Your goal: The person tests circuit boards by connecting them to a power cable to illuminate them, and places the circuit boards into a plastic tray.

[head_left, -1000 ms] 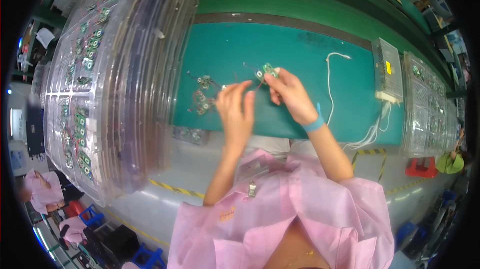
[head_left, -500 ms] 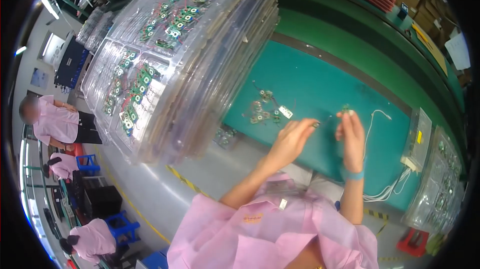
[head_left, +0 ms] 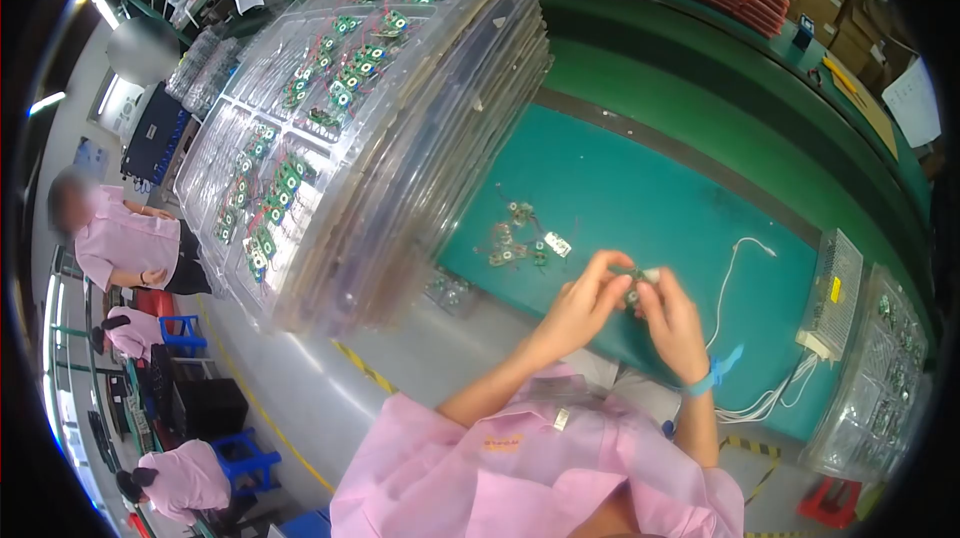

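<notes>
Over the green mat (head_left: 640,178), my left hand (head_left: 585,300) and my right hand (head_left: 672,313) meet at a small circuit board (head_left: 634,290). Fingertips of both hands pinch it, covering much of it. A blue band (head_left: 715,373) is round my right wrist. Left of my hands, several small boards with thin wires (head_left: 510,243) lie loose on the mat, beside a white rectangular piece (head_left: 557,244).
Stacked clear trays (head_left: 400,138) holding wired boards rise at the left. A white cable (head_left: 730,278), a metal box (head_left: 830,288) and another tray stack (head_left: 880,368) are at the right. Co-workers in pink (head_left: 125,238) are at far left.
My hands were apart half a second ago and have come together at the board. The view swung towards the left between the first two frames, bringing more of the trays and co-workers in.
</notes>
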Demonstrator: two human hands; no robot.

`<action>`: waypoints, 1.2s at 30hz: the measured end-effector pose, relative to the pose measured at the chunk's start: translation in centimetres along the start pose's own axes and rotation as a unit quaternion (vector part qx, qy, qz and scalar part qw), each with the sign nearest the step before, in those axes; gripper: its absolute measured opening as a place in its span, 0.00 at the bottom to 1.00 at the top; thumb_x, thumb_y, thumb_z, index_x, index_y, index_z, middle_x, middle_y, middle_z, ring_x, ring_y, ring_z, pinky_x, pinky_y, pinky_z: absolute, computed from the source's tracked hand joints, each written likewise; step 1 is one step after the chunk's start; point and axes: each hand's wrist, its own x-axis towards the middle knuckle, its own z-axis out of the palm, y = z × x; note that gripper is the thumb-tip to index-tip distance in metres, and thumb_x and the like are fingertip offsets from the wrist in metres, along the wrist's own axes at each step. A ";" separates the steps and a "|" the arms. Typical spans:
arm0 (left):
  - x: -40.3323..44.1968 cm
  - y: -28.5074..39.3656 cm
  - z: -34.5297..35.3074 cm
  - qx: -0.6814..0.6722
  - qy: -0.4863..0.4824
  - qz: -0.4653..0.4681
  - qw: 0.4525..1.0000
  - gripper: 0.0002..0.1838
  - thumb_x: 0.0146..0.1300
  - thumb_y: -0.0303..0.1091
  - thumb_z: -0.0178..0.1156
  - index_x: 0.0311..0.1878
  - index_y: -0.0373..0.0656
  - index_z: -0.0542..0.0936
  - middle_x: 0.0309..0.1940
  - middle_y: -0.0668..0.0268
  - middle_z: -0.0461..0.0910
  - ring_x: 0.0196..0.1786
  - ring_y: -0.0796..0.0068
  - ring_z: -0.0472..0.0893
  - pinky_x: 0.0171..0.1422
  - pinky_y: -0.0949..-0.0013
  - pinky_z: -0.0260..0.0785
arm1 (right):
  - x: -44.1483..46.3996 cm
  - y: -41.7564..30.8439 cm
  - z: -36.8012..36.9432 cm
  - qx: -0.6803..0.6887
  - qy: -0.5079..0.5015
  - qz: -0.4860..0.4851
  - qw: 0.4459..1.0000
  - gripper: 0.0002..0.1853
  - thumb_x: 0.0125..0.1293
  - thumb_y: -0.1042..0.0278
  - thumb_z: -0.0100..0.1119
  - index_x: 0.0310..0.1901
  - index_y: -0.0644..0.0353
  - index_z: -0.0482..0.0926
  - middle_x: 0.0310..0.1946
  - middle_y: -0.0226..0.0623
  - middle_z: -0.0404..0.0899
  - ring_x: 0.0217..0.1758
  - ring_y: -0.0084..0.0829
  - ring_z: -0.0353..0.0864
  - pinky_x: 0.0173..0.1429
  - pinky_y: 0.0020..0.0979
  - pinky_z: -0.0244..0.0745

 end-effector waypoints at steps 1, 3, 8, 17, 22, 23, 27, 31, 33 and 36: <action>0.1 0.2 0.2 -0.040 -0.005 -0.034 0.999 0.09 0.67 0.30 0.53 0.48 0.41 0.73 0.31 0.67 0.78 0.31 0.77 0.78 0.33 0.73 0.67 | -0.2 0.3 0.1 0.017 0.003 0.006 1.000 0.07 0.68 0.66 0.52 0.40 0.61 0.70 0.24 0.33 0.77 0.23 0.29 0.75 0.29 0.28 0.68; 0.3 0.4 0.5 -0.079 -0.011 -0.064 0.995 0.09 0.67 0.30 0.53 0.48 0.41 0.73 0.31 0.67 0.78 0.30 0.77 0.78 0.33 0.74 0.67 | -0.6 0.7 -0.2 0.034 0.009 0.009 0.999 0.07 0.68 0.66 0.52 0.40 0.61 0.70 0.24 0.33 0.77 0.24 0.28 0.75 0.29 0.28 0.68; 0.2 1.2 -0.1 0.016 -0.091 -0.088 0.992 0.10 0.68 0.31 0.53 0.50 0.41 0.72 0.31 0.66 0.77 0.30 0.79 0.77 0.34 0.76 0.67 | -1.2 1.4 -1.3 0.029 -0.041 0.040 0.998 0.08 0.70 0.66 0.50 0.41 0.61 0.71 0.28 0.33 0.78 0.26 0.26 0.75 0.30 0.26 0.69; -8.3 10.5 -9.8 0.086 0.190 0.057 0.976 0.11 0.63 0.26 0.57 0.49 0.38 0.75 0.36 0.63 0.79 0.31 0.76 0.79 0.36 0.77 0.71 | -1.4 5.1 -1.0 0.243 0.009 0.126 0.962 0.12 0.73 0.64 0.43 0.44 0.63 0.74 0.34 0.33 0.73 0.29 0.21 0.70 0.30 0.20 0.68; -10.0 17.3 -23.8 0.324 0.489 0.078 0.806 0.11 0.68 0.35 0.53 0.45 0.36 0.76 0.30 0.69 0.74 0.29 0.80 0.72 0.39 0.82 0.62 | -1.6 4.9 -0.4 0.181 0.011 0.099 0.978 0.11 0.72 0.65 0.44 0.43 0.63 0.74 0.30 0.31 0.72 0.27 0.19 0.68 0.29 0.19 0.67; -10.0 17.5 -27.3 0.330 0.493 0.070 0.802 0.12 0.68 0.36 0.53 0.44 0.37 0.77 0.30 0.69 0.74 0.29 0.81 0.71 0.39 0.82 0.62 | -1.6 4.8 -0.4 0.181 0.008 0.098 0.978 0.11 0.72 0.65 0.44 0.43 0.63 0.74 0.30 0.31 0.72 0.27 0.19 0.68 0.29 0.19 0.67; -10.5 15.3 -40.0 0.302 0.459 -0.053 0.834 0.13 0.67 0.39 0.54 0.41 0.37 0.79 0.28 0.71 0.74 0.28 0.83 0.71 0.37 0.83 0.61 | -1.7 4.8 -0.4 0.172 0.012 0.094 0.981 0.11 0.72 0.65 0.44 0.42 0.63 0.74 0.29 0.31 0.71 0.27 0.19 0.68 0.29 0.19 0.67; -10.7 13.4 -46.0 0.286 0.350 -0.144 0.881 0.14 0.66 0.40 0.55 0.40 0.37 0.79 0.26 0.72 0.74 0.27 0.82 0.70 0.35 0.82 0.61 | -1.8 4.6 -0.3 0.163 0.012 0.096 0.982 0.11 0.72 0.65 0.44 0.42 0.63 0.74 0.28 0.30 0.71 0.26 0.19 0.68 0.29 0.19 0.66; -10.9 12.5 -46.6 0.275 0.313 -0.173 0.893 0.14 0.66 0.40 0.55 0.40 0.37 0.79 0.26 0.72 0.73 0.27 0.82 0.70 0.35 0.82 0.61 | -1.7 4.5 -0.3 0.156 0.011 0.096 0.983 0.11 0.72 0.65 0.44 0.42 0.63 0.74 0.28 0.30 0.71 0.26 0.19 0.68 0.29 0.19 0.66; -11.5 11.4 -45.6 0.413 0.269 -0.023 0.870 0.14 0.65 0.40 0.56 0.38 0.36 0.79 0.25 0.71 0.73 0.26 0.81 0.70 0.34 0.79 0.62 | -1.6 4.4 -0.3 0.150 0.010 0.103 0.983 0.11 0.72 0.66 0.44 0.42 0.62 0.74 0.28 0.30 0.71 0.26 0.18 0.68 0.29 0.19 0.66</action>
